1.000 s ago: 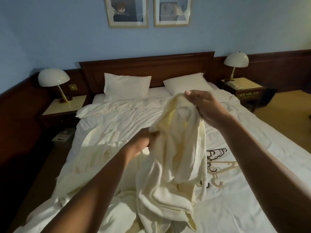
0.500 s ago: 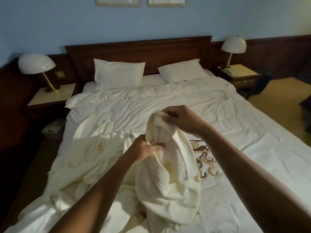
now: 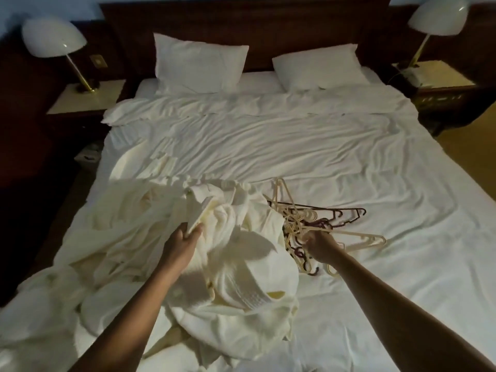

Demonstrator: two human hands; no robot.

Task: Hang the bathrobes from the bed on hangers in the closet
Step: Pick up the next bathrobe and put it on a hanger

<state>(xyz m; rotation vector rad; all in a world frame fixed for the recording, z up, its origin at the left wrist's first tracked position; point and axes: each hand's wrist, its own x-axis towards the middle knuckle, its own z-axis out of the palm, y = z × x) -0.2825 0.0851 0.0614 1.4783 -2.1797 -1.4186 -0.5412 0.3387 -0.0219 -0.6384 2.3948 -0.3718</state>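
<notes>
Head view: a crumpled cream towelling bathrobe [image 3: 241, 267] is shown lying in a heap on the near half of the wide bed [image 3: 389, 189], which is covered with a wrinkled white sheet. The heap is located between the two forearms.

The left hand [image 3: 181, 244] is positioned at the left edge of the heap. A folded edge of the bathrobe is pinched between its thumb and curled fingers and is raised slightly above the surrounding fabric.

The right hand [image 3: 320, 244] is positioned just beside the right edge of the bathrobe, with no contact to it. Its fingers are curled into a tangled pile of cream and dark maroon plastic hangers [image 3: 322, 216]. Which hanger of the pile is gripped cannot be determined. The pile is supported by the sheet and is touched by the right edge of the bathrobe. One cream hanger [image 3: 367, 238] is seen projecting to the right beyond the hand.

More cream towelling fabric [image 3: 115, 232] is spread to the left of the left hand and extends to the near left corner of the bed.

Two white pillows [image 3: 200, 67] are set against the dark wooden headboard [image 3: 255, 30]. A white dome-shaded lamp [image 3: 53, 38] on a brass stem is mounted on the cream-topped nightstand [image 3: 88, 100] at the left; a matching lamp is placed at the right.
</notes>
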